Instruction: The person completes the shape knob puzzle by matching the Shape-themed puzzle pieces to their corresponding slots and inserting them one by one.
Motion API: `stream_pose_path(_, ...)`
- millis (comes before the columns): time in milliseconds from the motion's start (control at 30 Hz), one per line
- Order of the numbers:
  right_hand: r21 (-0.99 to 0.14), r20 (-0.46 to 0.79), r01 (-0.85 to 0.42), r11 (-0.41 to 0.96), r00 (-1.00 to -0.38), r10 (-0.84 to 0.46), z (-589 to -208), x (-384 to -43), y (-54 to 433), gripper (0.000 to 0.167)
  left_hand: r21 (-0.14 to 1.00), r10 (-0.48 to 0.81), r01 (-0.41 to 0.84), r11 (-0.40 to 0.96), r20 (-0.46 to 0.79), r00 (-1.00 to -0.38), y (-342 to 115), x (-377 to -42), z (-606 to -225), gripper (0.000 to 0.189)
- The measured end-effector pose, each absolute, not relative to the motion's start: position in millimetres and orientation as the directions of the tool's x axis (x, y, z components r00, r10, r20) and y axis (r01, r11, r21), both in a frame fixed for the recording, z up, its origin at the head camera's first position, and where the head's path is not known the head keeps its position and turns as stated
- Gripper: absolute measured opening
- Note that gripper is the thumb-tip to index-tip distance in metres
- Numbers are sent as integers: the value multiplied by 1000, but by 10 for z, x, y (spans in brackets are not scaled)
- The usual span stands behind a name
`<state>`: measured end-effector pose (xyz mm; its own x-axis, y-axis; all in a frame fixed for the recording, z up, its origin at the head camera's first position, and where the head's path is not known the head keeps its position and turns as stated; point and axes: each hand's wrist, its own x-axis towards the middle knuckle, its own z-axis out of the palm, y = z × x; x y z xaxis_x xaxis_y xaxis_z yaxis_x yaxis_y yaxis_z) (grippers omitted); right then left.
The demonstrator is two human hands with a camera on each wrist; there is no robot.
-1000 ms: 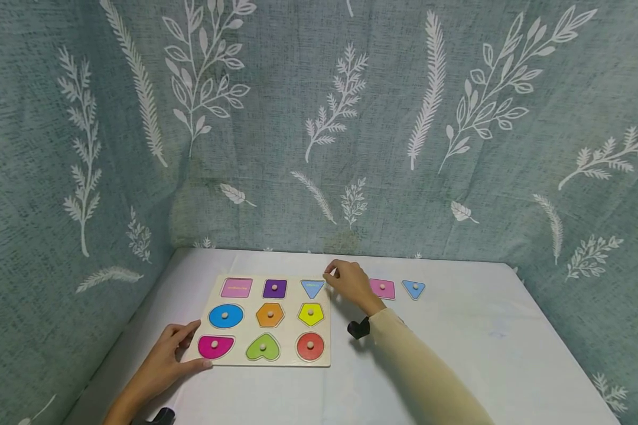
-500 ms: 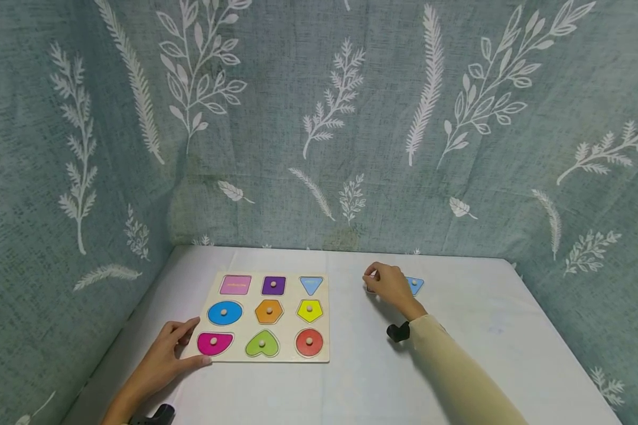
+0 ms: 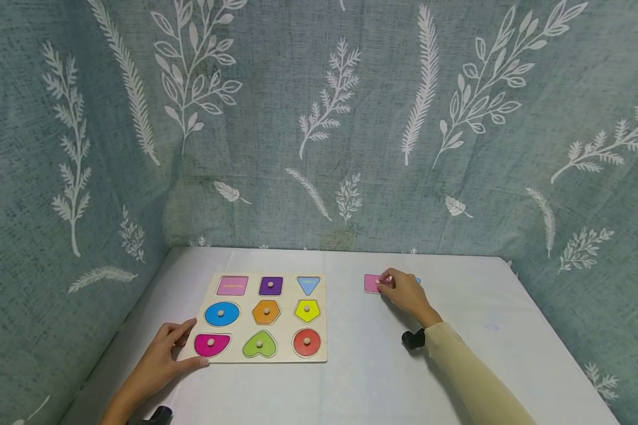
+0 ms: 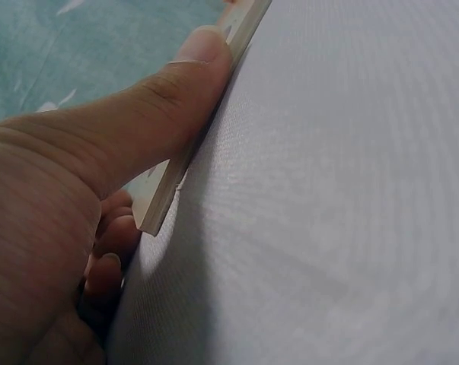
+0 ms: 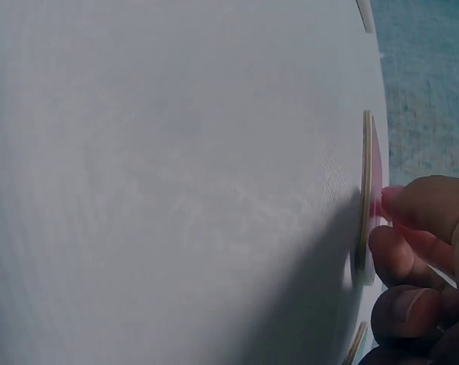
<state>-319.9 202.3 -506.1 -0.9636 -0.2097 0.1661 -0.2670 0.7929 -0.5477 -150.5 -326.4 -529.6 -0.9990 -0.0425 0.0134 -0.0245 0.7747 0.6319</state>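
Note:
A wooden shape-puzzle board (image 3: 283, 342) lies on the table's left half. My left hand (image 3: 156, 360) holds its near-left corner, the thumb (image 4: 176, 87) along the near edge and the fingers at the left side. Right of the board, my right hand (image 3: 406, 295) pinches the knob of a pink rectangular puzzle piece (image 3: 371, 284); the hand covers its right part. In the right wrist view, thumb and finger meet at the knob above the pink face. Behind the right hand, a blue triangle piece (image 3: 418, 280) is mostly hidden.
Knobbed pieces fill most recesses, such as the purple square (image 3: 271, 286) and red circle (image 3: 306, 343). The pink rectangle recess (image 3: 232, 285) and blue triangle recess (image 3: 308, 285) hold no knobbed piece. A patterned green cloth (image 3: 319, 147) rises behind the white table (image 3: 351, 383).
My right hand has moved right from the board's far-right corner to the pink rectangle piece and its fingers have come to the knob. The left hand stays at the board's corner.

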Motion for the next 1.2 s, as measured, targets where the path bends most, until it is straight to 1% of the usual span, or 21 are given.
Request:
stream_pose_path(333, -561, 131, -250, 789, -968, -214, -5067, -3238, 2078, 21, 630, -47, -31, 776, 8, -999, -3268, -1518, -5277, 109)
stream_pose_path(600, -586, 142, -261, 767, -965, -220, -5096, -3296, 2077, 21, 632, -40, -24, 775, 12, -999, -3273, -1522, -5280, 106)
stream_pose_path(900, -574, 161, -271, 773, -963, -218, -5121, -3323, 2052, 19, 625, -36, -7, 780, 33, -999, -3271, -1506, -5291, 104)
stream_pose_path(1200, -569, 180, -281, 773, -959, -217, -5115, -3305, 2018, 17, 637, -34, -8, 771, 29, -999, -3269, -1492, -5269, 104)
